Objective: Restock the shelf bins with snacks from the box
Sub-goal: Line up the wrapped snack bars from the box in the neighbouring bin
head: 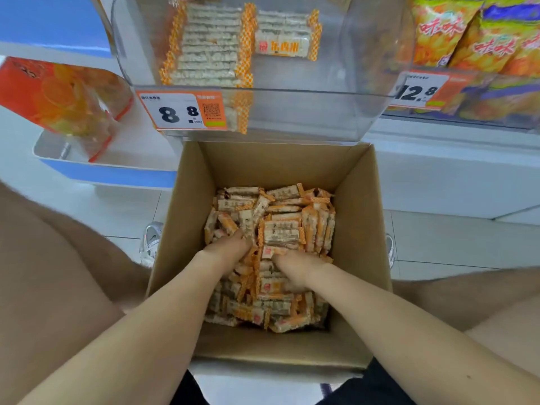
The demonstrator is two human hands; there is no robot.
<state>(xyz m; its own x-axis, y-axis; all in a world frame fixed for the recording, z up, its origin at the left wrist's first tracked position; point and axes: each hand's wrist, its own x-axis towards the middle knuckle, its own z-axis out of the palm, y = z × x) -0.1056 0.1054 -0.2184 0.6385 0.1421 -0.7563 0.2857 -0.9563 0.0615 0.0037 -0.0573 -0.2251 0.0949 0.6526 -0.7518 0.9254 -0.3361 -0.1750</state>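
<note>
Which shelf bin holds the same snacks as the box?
The clear middle bin, tagged 8.8: orange-checked packets like those in the box; others hold big bags.

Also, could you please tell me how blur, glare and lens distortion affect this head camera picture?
Head view: wide-angle bending bows the front rim of the clear bin and stretches the forearms; the bin's front shows soft reflections; the orange bag at left is blurred; the packets in the box are evenly lit and fairly sharp.

We ID this site as a retail shop: orange price tags (181, 110) on shelf fronts, clear display bin (306, 112) w/ wrapped snacks (209, 45), chip bags (485, 42) on adj. shelf, stock carton (187, 229) on tiled floor (438, 244).
</note>
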